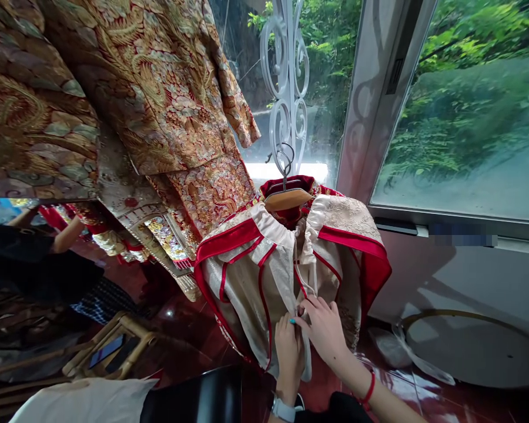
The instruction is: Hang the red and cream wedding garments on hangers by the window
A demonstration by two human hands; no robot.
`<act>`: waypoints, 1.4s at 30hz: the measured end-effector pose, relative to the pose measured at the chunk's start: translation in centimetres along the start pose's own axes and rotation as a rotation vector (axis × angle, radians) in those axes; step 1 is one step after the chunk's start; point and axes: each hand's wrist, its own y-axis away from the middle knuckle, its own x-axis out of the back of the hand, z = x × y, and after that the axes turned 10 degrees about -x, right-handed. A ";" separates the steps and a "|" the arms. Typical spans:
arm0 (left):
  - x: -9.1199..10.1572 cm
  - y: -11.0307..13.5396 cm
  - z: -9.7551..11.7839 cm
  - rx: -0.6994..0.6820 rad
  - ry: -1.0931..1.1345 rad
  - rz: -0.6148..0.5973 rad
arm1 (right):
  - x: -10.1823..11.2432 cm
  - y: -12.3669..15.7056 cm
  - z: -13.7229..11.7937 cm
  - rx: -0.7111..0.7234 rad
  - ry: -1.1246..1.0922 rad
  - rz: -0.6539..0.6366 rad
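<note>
A cream garment with wide red trim [242, 282] hangs in front of me on a wooden hanger [290, 200]. It looks like a cape with a gathered neckline, and thin cream cords [309, 283] dangle from its neck opening. My left hand [288, 346], above a wrist watch, has its fingers closed on the garment's front edge. Just to the right, my right hand [325, 329] pinches the same edge, fingertips close to the left hand's. Exactly what lies between the fingertips is hidden. Behind the cream layer shows a red embroidered collar [311, 185].
Gold-and-red embroidered garments [171, 88] hang at the upper left. A white scrolled metal stand [286, 76] rises before the windows [467, 129]. A bamboo chair [132, 335] with a phone-like item is at lower left, near another person [30, 258]. A round panel [476, 346] leans at right.
</note>
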 end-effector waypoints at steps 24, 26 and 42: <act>1.5 0.9 -0.4 0.048 -0.002 -0.025 | -3.1 1.3 0.8 0.010 -0.532 0.122; 1.4 1.0 -0.1 0.076 -0.017 -0.014 | -3.6 1.8 1.0 -0.011 -0.545 0.198; 2.8 0.7 2.1 0.069 0.018 0.013 | -0.9 -0.5 2.2 0.427 0.026 0.116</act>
